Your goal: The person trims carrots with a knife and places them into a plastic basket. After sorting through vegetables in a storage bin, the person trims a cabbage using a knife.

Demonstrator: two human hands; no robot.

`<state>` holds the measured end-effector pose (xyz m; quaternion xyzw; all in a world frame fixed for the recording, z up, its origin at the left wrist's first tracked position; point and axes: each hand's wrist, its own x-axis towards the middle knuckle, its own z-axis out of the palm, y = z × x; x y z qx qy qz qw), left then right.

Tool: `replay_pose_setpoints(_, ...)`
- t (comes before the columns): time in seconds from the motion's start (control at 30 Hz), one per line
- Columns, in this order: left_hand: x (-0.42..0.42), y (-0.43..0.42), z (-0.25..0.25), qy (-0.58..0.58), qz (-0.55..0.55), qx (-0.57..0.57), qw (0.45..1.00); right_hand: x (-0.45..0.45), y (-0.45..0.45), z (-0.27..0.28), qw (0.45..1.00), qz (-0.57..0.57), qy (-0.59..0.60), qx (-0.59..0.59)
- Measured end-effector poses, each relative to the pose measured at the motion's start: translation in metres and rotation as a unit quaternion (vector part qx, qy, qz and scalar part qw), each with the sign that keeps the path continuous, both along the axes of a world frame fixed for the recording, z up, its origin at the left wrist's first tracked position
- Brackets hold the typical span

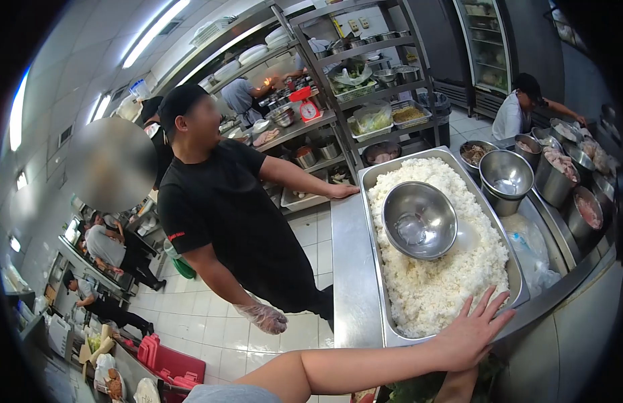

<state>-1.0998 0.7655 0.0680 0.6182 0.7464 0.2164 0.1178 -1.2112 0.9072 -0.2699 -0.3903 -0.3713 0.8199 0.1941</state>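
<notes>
My left hand (471,330) is spread at the tray (380,289) rim; my right hand's (459,384) state I cannot tell. A steel bowl (419,221) sits on the tray's rice (432,295).

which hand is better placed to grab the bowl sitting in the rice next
probably the left: the left hand is spread open at the near edge of the rice, facing the bowl, while the right wrist sits below it with its hand hidden

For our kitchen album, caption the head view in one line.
A steel bowl sits on white rice in a deep tray, a bare hand at the near edge.
</notes>
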Motion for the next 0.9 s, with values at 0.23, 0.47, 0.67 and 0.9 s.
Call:
replay_pose_setpoints(0.23,0.004,-0.001,-0.004,0.015,-0.002,0.046,0.999,0.153,-0.038,0.030,0.993,-0.095,-0.024,0.060)
replay_pose_setpoints(0.47,0.001,0.000,-0.010,0.024,-0.010,0.083,0.996,0.272,-0.125,0.140,0.972,-0.125,-0.179,0.084)
replay_pose_setpoints(0.67,-0.001,0.003,-0.014,-0.002,-0.014,0.069,0.998,0.336,-0.175,0.175,0.957,-0.185,-0.186,0.121)
replay_pose_setpoints(0.9,-0.001,0.003,-0.014,0.006,-0.006,0.045,0.999,0.437,-0.210,0.210,0.932,-0.257,-0.218,0.133)
